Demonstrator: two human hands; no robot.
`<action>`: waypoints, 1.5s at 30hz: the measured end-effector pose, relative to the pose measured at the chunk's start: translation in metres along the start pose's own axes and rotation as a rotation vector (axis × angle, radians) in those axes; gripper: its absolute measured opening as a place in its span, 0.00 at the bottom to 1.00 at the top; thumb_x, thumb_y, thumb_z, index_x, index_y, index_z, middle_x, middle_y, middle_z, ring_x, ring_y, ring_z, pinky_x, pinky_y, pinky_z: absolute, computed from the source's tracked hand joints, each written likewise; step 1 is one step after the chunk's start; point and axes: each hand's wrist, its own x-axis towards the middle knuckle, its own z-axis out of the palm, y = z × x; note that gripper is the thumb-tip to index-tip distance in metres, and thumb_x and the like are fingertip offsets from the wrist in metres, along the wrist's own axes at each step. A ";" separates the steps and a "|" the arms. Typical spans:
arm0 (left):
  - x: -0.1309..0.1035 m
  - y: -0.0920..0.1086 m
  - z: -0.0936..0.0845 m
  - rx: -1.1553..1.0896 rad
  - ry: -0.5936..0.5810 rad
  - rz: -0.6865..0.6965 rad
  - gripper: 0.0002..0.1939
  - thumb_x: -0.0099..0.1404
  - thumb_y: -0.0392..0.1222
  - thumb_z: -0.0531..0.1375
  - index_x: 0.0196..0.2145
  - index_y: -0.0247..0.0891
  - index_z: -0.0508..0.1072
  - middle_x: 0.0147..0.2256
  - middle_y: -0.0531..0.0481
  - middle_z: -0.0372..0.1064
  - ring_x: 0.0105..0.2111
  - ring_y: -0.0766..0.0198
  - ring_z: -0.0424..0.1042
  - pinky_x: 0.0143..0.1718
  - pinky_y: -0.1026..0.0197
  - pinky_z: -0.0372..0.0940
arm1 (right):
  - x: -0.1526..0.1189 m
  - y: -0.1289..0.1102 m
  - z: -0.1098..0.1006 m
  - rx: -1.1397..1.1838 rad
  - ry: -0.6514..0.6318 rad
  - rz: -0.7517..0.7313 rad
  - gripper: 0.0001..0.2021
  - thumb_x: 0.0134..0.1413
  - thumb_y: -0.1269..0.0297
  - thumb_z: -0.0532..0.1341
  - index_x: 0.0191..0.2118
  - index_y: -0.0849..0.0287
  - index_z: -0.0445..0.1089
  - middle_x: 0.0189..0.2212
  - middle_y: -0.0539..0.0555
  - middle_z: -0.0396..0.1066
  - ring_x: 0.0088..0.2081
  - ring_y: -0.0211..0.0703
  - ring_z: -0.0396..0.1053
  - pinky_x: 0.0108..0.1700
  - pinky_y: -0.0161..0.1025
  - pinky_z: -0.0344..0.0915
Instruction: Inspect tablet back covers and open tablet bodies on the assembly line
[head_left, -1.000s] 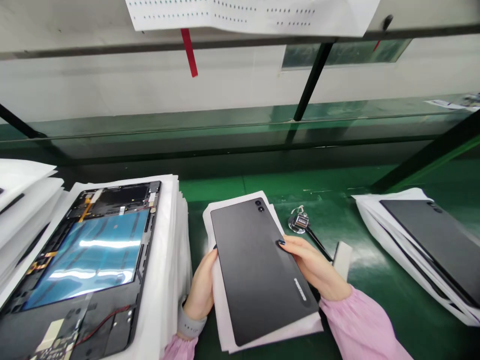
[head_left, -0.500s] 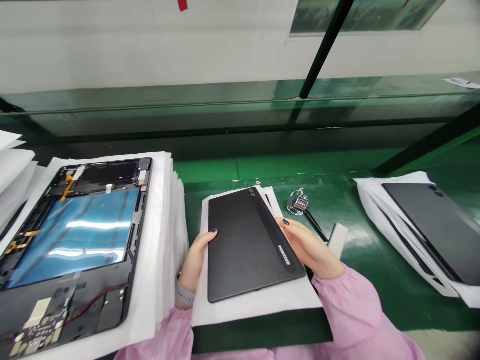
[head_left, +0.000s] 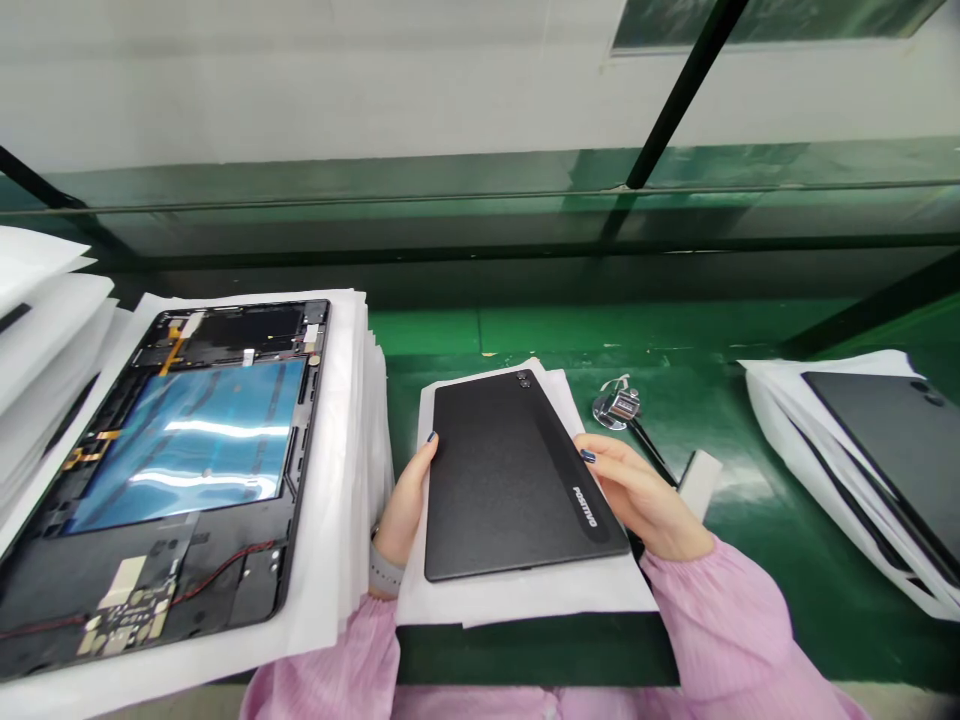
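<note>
A dark grey tablet [head_left: 510, 480], back side up with a POSITIVO logo and a camera at its top corner, is held between my hands over white sheets [head_left: 480, 605]. My left hand [head_left: 405, 500] is closed around its left edge, thumb at the rim and the other fingers hidden underneath. At the right edge my right hand [head_left: 645, 490] grips the tablet, with fingertips near the logo. A metal tally counter [head_left: 621, 404] lies just beyond my right hand, close to a black stick-like item [head_left: 654, 452] and a whitish block [head_left: 700, 482].
To the left, an opened tablet [head_left: 217, 440] with exposed circuitry and a blue-filmed panel tops a stack of white sheets [head_left: 349, 480]. More layered sheets [head_left: 45, 340] stand farther left. Tablets with sheets between them [head_left: 885, 440] lie at the right on the green table [head_left: 787, 570].
The view has shifted, so the scene sits farther right. My left thumb has slid from the tablet's back to its left rim. My right hand keeps its hold.
</note>
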 end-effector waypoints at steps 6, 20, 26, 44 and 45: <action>-0.003 0.002 0.000 0.056 -0.025 -0.061 0.09 0.63 0.40 0.64 0.39 0.34 0.82 0.27 0.47 0.80 0.30 0.54 0.80 0.31 0.59 0.75 | -0.001 -0.001 0.002 0.005 0.007 -0.035 0.13 0.40 0.55 0.76 0.26 0.56 0.76 0.23 0.48 0.68 0.24 0.39 0.61 0.28 0.36 0.57; -0.004 -0.002 -0.002 0.060 -0.059 0.044 0.10 0.51 0.38 0.69 0.33 0.35 0.78 0.31 0.47 0.80 0.35 0.49 0.80 0.39 0.52 0.75 | -0.001 -0.007 0.016 0.307 0.127 -0.019 0.20 0.38 0.58 0.73 0.41 0.52 0.73 0.34 0.49 0.78 0.32 0.47 0.75 0.35 0.40 0.71; -0.002 -0.007 -0.008 0.043 -0.131 0.093 0.14 0.51 0.41 0.73 0.35 0.37 0.79 0.30 0.52 0.80 0.34 0.54 0.80 0.42 0.56 0.74 | -0.001 0.005 0.015 0.184 0.097 0.131 0.17 0.40 0.59 0.74 0.39 0.57 0.77 0.36 0.53 0.82 0.38 0.52 0.79 0.40 0.42 0.73; -0.007 -0.016 -0.040 0.206 -0.327 0.237 0.24 0.34 0.63 0.76 0.16 0.45 0.73 0.11 0.52 0.65 0.24 0.49 0.76 0.38 0.50 0.73 | 0.003 0.020 0.017 0.084 -0.317 0.075 0.19 0.47 0.69 0.72 0.48 0.56 0.77 0.46 0.56 0.81 0.50 0.52 0.77 0.51 0.45 0.72; -0.008 -0.016 -0.037 0.205 -0.325 0.246 0.26 0.32 0.65 0.76 0.17 0.44 0.74 0.11 0.53 0.65 0.23 0.48 0.75 0.39 0.48 0.73 | 0.003 0.019 0.018 0.077 -0.307 0.064 0.18 0.47 0.68 0.72 0.47 0.56 0.77 0.47 0.56 0.81 0.50 0.52 0.77 0.51 0.46 0.72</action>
